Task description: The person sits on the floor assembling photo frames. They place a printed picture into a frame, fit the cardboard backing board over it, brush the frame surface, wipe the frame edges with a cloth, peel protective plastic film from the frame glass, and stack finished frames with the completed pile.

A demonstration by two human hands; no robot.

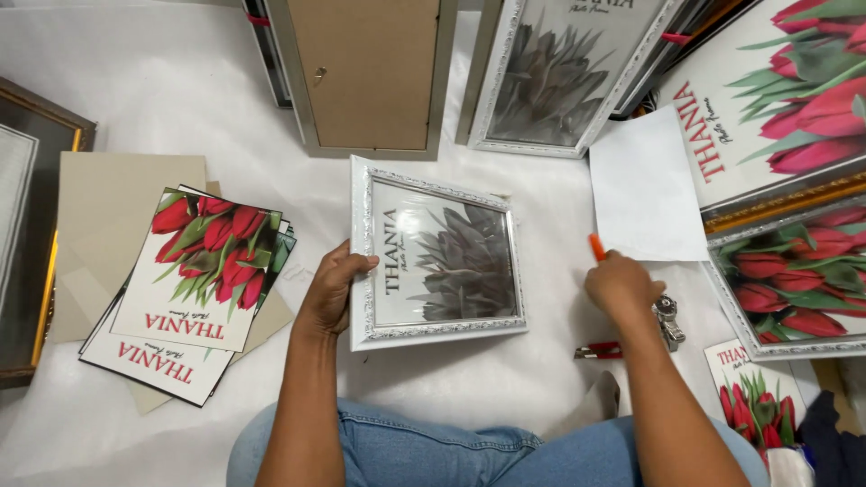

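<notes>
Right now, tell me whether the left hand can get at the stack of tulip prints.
Probably yes: the left hand grips the white frame, and the tulip prints lie uncovered just beside it.

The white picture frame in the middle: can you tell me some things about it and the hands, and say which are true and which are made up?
1. The left hand grips the white picture frame at its edge. True.
2. The frame shows red tulips. False: it shows a grey, spiky plant picture.
3. The right hand holds something with an orange tip. True.
4. The stack of tulip prints lies to the person's right. False: it lies on their left.
5. The right hand rests on the white frame. False: it is apart from it, near a white sheet.
</notes>
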